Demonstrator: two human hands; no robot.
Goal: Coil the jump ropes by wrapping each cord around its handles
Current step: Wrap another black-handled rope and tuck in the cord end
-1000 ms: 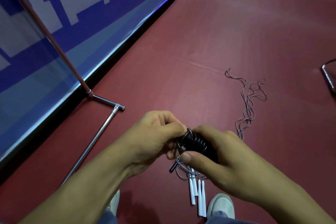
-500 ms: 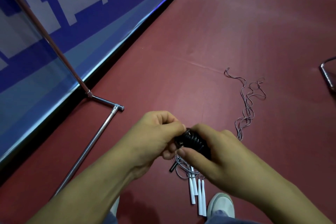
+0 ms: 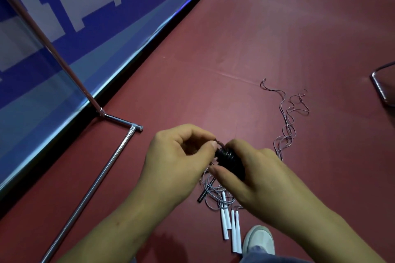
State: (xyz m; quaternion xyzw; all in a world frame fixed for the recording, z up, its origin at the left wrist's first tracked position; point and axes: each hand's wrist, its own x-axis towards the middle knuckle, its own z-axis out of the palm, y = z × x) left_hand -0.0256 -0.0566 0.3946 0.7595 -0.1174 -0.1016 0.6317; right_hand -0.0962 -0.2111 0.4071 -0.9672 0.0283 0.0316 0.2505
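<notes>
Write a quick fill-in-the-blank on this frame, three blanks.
The wound handles in the right hand are ___.
The left hand pinches the ___ at their tip.
The loose handles by the shoe are ___.
Missing: black; cord; white.

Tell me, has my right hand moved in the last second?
Yes, slightly. The right hand and the black handles it grips have shifted up the picture, away from the white handles, which stay put.
</notes>
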